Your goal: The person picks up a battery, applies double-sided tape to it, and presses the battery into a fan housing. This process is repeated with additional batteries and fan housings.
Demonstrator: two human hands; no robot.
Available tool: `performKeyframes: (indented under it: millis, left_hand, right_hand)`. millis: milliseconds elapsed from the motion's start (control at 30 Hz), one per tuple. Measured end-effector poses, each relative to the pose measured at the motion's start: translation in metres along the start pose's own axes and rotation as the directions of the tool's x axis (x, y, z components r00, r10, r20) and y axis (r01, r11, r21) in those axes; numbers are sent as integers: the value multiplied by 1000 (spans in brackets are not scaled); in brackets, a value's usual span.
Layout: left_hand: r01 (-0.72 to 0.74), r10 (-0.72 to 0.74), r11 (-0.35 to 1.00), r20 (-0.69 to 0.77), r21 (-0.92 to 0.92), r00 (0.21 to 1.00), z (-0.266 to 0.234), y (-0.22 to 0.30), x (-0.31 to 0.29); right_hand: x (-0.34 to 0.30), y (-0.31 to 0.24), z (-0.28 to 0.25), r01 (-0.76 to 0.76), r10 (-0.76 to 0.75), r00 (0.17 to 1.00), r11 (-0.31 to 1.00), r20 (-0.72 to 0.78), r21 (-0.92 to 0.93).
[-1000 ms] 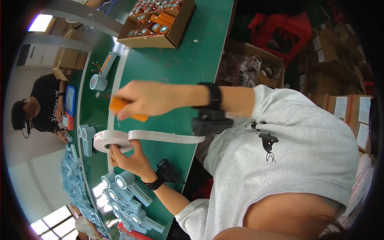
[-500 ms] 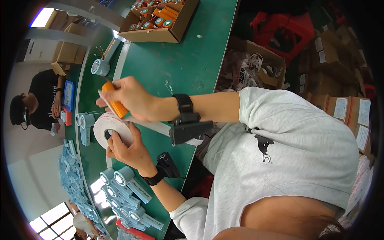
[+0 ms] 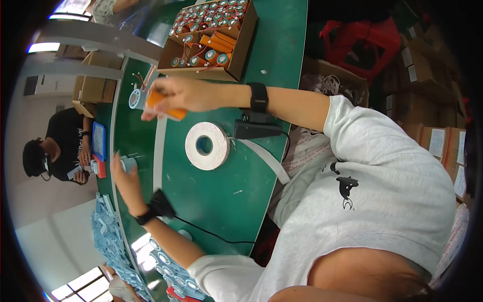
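Observation:
My right hand is closed on an orange cylindrical battery with a pale strip along its side, held above the green table. A light-blue handheld fan with loose wires lies just beyond that hand. My left hand is stretched out, fingers extended and slightly blurred, beside another light-blue fan that it partly hides; whether it touches the fan I cannot tell. Between my arms a roll of white double-sided tape lies flat, its loose end trailing toward the table's near edge.
A cardboard box of wired orange batteries stands at the far end of the green table. Several light-blue fans lie by my left forearm, with a heap of blue parts beyond. A person works opposite, beside a blue tray.
My left hand has let go of the tape roll, which now lies on the table, and has reached out toward a fan. My right hand has moved away from the roll with the battery.

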State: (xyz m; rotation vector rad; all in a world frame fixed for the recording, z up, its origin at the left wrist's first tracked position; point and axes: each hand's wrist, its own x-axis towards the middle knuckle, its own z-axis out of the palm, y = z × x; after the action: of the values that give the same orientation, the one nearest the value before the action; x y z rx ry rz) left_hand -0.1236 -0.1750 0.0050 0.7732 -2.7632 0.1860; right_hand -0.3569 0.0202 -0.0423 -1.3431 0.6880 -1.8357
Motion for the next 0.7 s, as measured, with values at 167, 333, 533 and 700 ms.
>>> performKeyframes:
  millis: [167, 333, 533, 700]
  left_hand:
    - [436, -501, 835, 138, 335, 854, 68, -191, -33]
    - [471, -415, 860, 269, -195, 869, 76, -154, -22]
    - [497, -492, 868, 136, -6, 860, -2, -15, -63]
    - [628, -649, 760, 143, 170, 747, -17, 78, -142]
  right_hand:
    - [-2, 32, 32, 411, -272, 912, 603, 308, -684]
    - [-14, 19, 20, 216, -13, 961, 655, 275, -724]
    - [-14, -3, 15, 48, -90, 994, 864, -59, -501]
    - [-17, -3, 19, -154, 150, 984, 987, -99, -35]
